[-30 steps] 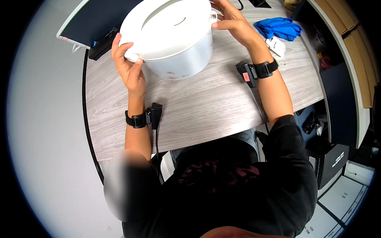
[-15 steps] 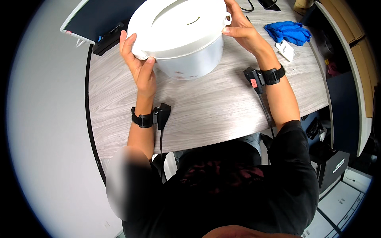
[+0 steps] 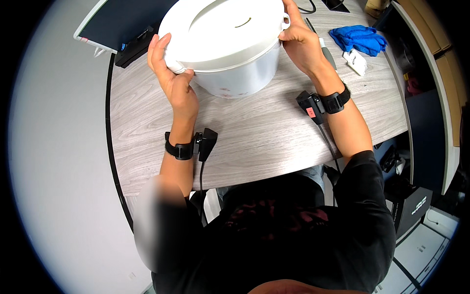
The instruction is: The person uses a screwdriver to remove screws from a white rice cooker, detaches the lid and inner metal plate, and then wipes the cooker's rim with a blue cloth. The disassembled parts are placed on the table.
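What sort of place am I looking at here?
Probably an office workstation: there is a wood-grain desk, a dark panel with a white edge, and brown cardboard at the right.

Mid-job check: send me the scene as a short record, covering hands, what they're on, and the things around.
Left hand: holding the left side of the white container, thumb toward the wearer
Right hand: at the container's right side, by a small loop; some fingers hidden
Lid: on, with a dark curved mark on top
Base contact with desk: cannot tell
Right of container: blue cloth, small white item beside it
Upper left: monitor
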Motion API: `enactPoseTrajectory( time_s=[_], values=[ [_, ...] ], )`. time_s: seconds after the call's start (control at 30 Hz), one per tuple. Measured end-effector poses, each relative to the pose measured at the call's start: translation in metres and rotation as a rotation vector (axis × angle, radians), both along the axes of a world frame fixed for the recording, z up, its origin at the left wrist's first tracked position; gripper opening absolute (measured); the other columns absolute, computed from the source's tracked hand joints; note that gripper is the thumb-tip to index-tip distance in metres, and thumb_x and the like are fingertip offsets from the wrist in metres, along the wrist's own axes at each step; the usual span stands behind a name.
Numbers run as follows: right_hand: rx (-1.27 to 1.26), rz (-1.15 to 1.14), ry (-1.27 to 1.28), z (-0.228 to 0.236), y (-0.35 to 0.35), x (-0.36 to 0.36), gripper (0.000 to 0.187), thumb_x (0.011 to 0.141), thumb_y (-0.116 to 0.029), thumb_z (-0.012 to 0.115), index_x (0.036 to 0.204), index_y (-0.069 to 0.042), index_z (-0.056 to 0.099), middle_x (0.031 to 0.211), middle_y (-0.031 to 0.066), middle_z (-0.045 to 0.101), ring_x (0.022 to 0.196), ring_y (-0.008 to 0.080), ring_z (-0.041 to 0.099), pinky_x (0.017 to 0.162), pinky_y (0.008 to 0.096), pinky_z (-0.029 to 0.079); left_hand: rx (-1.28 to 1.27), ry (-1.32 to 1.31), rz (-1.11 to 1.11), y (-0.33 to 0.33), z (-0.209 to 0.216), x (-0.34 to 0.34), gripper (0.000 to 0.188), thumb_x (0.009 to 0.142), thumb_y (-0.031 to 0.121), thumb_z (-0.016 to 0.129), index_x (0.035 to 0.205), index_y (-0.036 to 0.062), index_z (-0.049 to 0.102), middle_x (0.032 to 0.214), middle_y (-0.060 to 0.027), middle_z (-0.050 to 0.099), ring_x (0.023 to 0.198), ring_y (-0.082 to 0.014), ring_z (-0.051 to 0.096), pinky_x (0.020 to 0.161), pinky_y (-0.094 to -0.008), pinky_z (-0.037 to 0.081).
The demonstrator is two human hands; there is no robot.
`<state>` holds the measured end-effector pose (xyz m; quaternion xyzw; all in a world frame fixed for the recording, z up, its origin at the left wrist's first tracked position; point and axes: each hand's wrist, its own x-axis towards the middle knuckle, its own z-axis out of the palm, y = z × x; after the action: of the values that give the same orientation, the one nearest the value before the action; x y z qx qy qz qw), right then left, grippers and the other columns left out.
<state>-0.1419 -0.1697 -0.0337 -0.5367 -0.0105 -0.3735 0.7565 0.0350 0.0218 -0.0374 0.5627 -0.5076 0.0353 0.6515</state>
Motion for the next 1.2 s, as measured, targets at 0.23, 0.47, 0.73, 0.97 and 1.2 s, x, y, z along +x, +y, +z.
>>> enactPoseTrajectory(
  time_s=[0.23,0.47,0.73,0.97,1.2],
  values=[
    [-0.213,-0.064,0.042,-0.010,-0.024,0.000,0.103,0.057,-0.014,0.065,0.153,-0.006,0.027,0.149,0.0146,0.037,0.142,0.0278,0.030,0.118,0.0357,0.021,-0.039,0.020,-0.040,0.003,0.005,-0.004,0.087,0.070,0.012,0.054,0.153,0.0060,0.028,0.156,-0.0185,0.022,0.148,-0.0335,0.020,0.122,-0.0506,0.015],
    [-0.124,0.119,0.038,-0.003,-0.029,-0.002,0.105,0.056,-0.012,0.070,0.152,-0.008,0.025,0.144,0.0140,0.041,0.138,0.0271,0.034,0.117,0.0357,0.022,-0.045,0.313,-0.113,0.001,-0.004,-0.005,0.097,0.071,0.014,0.056,0.157,0.0038,0.014,0.154,-0.0195,0.034,0.146,-0.0304,0.031,0.121,-0.0439,0.018],
    [-0.218,0.077,0.055,0.000,-0.034,-0.003,0.120,0.054,-0.013,0.069,0.160,-0.009,0.011,0.156,0.0153,0.031,0.146,0.0299,0.026,0.121,0.0383,0.016,0.010,0.294,-0.140,0.005,0.009,-0.009,0.096,0.070,0.015,0.052,0.156,-0.0031,0.013,0.149,-0.0230,0.035,0.143,-0.0328,0.032,0.120,-0.0440,0.020],
    [-0.247,0.113,0.062,0.006,-0.025,-0.007,0.117,0.055,-0.013,0.069,0.158,-0.009,0.014,0.157,0.0134,0.027,0.148,0.0288,0.022,0.121,0.0379,0.014,0.037,0.327,-0.128,0.005,0.013,-0.011,0.095,0.069,0.016,0.050,0.156,-0.0036,0.014,0.151,-0.0218,0.035,0.143,-0.0319,0.032,0.120,-0.0430,0.020],
    [-0.284,0.103,0.042,0.006,-0.026,-0.007,0.106,0.057,-0.012,0.065,0.154,-0.011,0.022,0.151,0.0136,0.034,0.142,0.0284,0.028,0.118,0.0368,0.018,0.072,0.241,-0.109,0.005,0.013,-0.006,0.094,0.071,0.018,0.050,0.156,-0.0038,0.016,0.152,-0.0228,0.034,0.145,-0.0324,0.029,0.120,-0.0429,0.019]
  ],
)
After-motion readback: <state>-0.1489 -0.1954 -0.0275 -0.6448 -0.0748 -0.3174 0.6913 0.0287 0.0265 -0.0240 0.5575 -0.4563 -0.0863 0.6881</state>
